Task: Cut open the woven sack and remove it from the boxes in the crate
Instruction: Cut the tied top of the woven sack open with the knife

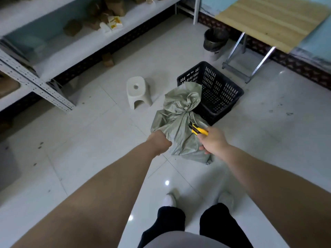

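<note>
Sack: the woven sack [176,122] sat on the floor against the near corner of the black crate [213,90], tied shut, its knotted neck leaning on the crate rim; it was not in the crate, and no boxes showed.
Left hand: the left hand [159,143] was clenched on a fold of cloth at the sack's near left edge.
Right hand: the right hand [213,140] gripped a yellow utility knife [198,129], tip aimed at the cloth just below the knot.
Risk, blade: a deep push would likely score the boxes inside, since the cloth lay close over their corners.
Risk, hand: the gripping hand lay near the cutting line, so a slip toward it could nick it.
Risk, floor: the glossy tile [89,140] might let the sack slide under pressure.
Textures: the sack was pale grey-green, faintly shiny, creased, with angular bulges; the crate was rigid lattice plastic; a white plastic stool [138,92] stood left of the crate.
</note>
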